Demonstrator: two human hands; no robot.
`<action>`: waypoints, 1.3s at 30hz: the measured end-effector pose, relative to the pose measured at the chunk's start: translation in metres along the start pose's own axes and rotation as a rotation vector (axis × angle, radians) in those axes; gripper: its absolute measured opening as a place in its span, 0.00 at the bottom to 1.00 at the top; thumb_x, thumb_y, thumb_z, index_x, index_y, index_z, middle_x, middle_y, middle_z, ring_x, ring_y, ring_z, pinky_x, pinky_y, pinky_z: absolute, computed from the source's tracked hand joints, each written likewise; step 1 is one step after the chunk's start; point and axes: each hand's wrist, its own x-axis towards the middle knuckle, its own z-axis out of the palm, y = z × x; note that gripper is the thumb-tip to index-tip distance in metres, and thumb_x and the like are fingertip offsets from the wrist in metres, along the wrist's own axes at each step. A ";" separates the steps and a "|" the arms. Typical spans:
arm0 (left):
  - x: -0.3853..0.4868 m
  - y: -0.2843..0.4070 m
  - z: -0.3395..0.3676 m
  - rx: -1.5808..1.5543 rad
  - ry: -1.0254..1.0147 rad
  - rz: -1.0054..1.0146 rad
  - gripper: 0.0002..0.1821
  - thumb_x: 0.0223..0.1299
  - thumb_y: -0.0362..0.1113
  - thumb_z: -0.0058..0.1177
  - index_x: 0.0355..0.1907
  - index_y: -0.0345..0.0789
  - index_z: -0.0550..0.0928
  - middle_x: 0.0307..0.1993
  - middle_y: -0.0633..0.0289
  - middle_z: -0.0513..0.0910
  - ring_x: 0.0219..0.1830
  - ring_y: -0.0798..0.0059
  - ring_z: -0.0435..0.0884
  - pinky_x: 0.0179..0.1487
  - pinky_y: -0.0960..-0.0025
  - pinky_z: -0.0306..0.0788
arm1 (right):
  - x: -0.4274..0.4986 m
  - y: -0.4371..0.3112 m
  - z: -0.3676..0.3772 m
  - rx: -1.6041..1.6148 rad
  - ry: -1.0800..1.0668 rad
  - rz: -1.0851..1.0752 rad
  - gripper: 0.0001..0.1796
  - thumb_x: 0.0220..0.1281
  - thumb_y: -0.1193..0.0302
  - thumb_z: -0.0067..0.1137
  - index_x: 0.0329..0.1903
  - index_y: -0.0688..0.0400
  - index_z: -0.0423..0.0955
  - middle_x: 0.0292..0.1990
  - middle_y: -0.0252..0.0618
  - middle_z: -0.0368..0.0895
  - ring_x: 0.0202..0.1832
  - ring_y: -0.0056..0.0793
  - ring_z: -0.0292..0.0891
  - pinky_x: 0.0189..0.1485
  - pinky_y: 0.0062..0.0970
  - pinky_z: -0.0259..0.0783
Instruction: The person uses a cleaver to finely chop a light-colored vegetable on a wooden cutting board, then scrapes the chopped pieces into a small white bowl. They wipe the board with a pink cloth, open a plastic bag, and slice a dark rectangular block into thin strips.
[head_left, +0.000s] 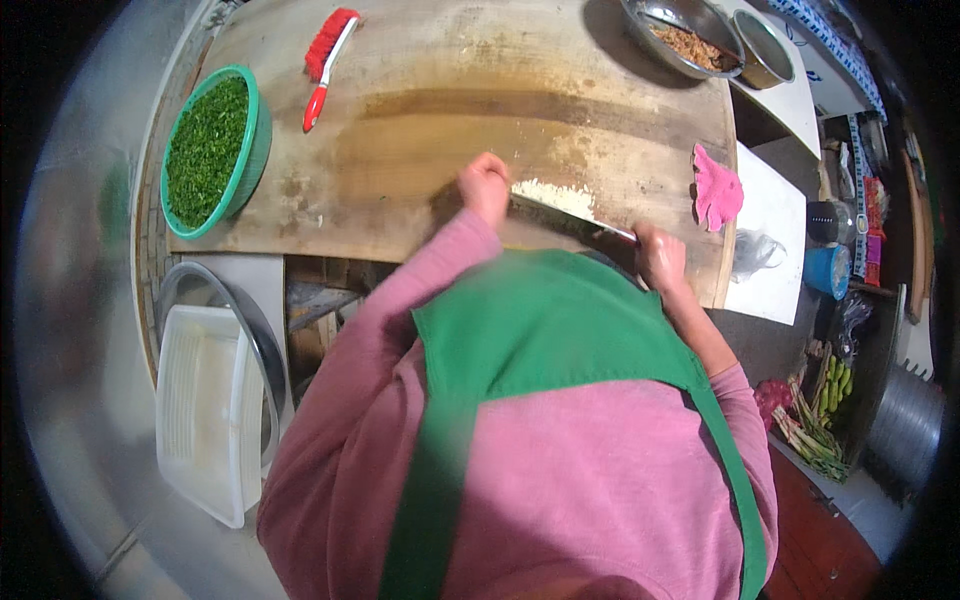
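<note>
On the worn wooden work surface (420, 150) lies a small pile of finely chopped white food (562, 196). A long knife blade (574, 214) runs along the near side of the pile. My right hand (660, 257) is closed around the knife's handle at the blade's right end. My left hand (485, 187) is at the blade's left end with its fingers curled; whether it pinches the tip cannot be made out. The near face of the blade is in shadow.
A green basket of chopped greens (259, 150) and a red-handled brush (316, 109) are at left. A pink cloth (718, 187) lies at right, below a steel bowl of brownish food (637, 37) and a metal pot (784, 64). A white plastic bin (166, 420) stands lower left.
</note>
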 end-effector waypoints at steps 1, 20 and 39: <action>0.003 -0.002 -0.001 -0.014 0.079 -0.084 0.12 0.40 0.16 0.38 0.15 0.34 0.74 0.15 0.67 0.73 0.22 0.81 0.70 0.28 0.75 0.64 | 0.000 0.000 0.000 -0.008 0.128 -0.083 0.03 0.54 0.72 0.52 0.27 0.56 0.71 0.23 0.46 0.77 0.29 0.49 0.77 0.30 0.45 0.71; 0.029 -0.009 0.005 -0.058 -0.005 -0.132 0.15 0.38 0.14 0.35 0.16 0.35 0.73 0.17 0.68 0.73 0.23 0.81 0.70 0.30 0.76 0.64 | 0.021 0.017 0.015 -0.047 0.407 -0.214 0.05 0.53 0.73 0.51 0.24 0.57 0.72 0.24 0.48 0.77 0.28 0.47 0.76 0.30 0.40 0.69; 0.041 0.003 0.014 -0.141 0.050 -0.100 0.14 0.39 0.13 0.35 0.17 0.35 0.71 0.18 0.65 0.72 0.22 0.79 0.68 0.27 0.76 0.60 | 0.041 0.009 -0.012 0.149 0.314 -0.175 0.03 0.55 0.74 0.49 0.27 0.58 0.69 0.24 0.45 0.80 0.29 0.48 0.77 0.30 0.43 0.70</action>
